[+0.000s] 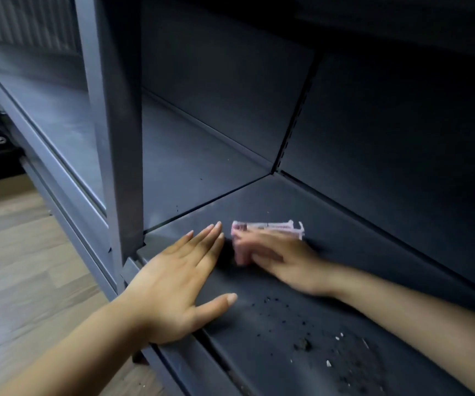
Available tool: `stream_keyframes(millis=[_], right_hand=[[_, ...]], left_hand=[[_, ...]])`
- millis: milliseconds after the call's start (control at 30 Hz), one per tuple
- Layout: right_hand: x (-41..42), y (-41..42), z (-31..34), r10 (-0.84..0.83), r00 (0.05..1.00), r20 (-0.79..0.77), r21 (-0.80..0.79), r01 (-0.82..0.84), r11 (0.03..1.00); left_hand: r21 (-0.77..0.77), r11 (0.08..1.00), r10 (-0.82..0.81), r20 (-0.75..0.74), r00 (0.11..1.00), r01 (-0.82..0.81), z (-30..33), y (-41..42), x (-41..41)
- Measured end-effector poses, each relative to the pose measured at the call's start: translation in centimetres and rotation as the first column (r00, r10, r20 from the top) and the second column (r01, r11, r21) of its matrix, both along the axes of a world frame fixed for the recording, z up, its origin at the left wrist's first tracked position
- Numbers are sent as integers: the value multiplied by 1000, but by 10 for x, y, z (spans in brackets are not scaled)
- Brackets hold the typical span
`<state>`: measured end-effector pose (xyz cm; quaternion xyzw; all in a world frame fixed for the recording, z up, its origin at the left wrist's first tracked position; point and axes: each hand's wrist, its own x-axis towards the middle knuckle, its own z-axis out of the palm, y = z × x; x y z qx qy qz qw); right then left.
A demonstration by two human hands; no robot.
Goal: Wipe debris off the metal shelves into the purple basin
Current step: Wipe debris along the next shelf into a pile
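Presently, item one: fingers [247, 247] of the right hand [285, 260], blurred, curled over a folded pink cloth [270, 228] and pressing it to the dark grey metal shelf [359, 252]; the cloth shows beyond the fingertips toward 12 o'clock.

Item two: left hand [173, 284], fingers straight and together, thumb spread toward 3 o'clock, palm flat on the shelf at its front edge, holding nothing. Its fingertips lie just beside the cloth, at the cloth's 9 o'clock, with a dark gap between.

Item three: debris [330, 347], dark crumbs and a few pale flecks, scattered on the shelf at 5 o'clock of the right hand, beneath the right forearm; one larger dark clump sits among them.

Item four: grey metal upright post [116, 138], at 11 o'clock of the left hand, dividing this shelf bay from the neighbouring one.

Item five: light wooden floor [25, 267], at 9 o'clock of the left hand.

Purple basin: not in view.
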<state>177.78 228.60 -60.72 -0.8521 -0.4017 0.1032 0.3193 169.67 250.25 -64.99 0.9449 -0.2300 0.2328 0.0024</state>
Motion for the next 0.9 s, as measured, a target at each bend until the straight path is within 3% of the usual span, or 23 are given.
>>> stream_keyframes(millis=[100, 167, 333, 433, 533, 667, 800, 900], right_hand=[[-30, -15, 4, 80, 990, -113, -34, -84, 996], [-26, -18, 7, 59, 986, -153, 56, -51, 997], [37, -10, 9, -251, 949, -191, 236, 293, 927], [64, -4, 4, -407, 898, -165, 69, 422, 904], [34, 0, 0, -328, 934, -142, 58, 338, 939], [-33, -14, 2, -104, 973, -206, 79, 123, 989], [-68, -38, 0, -101, 993, 68, 43, 98, 994], [-74, -53, 4, -171, 984, 57, 128, 163, 978]], left_hand=[[-3, 1000, -12, -5, 1000, 12, 1, 0, 0], [-6, 1000, -17, -2, 1000, 17, 2, -1, 0], [-5, 1000, -14, -15, 1000, 14, 1, -1, 1], [-13, 1000, -18, -43, 999, 18, 1, -1, 1], [-15, 1000, -14, -50, 999, 13, 1, 0, 1], [-19, 1000, -13, -74, 997, 12, 3, 0, 1], [-10, 1000, -7, -91, 996, 6, 2, 0, 1], [6, 1000, 4, -108, 994, -4, 3, 0, -1]])
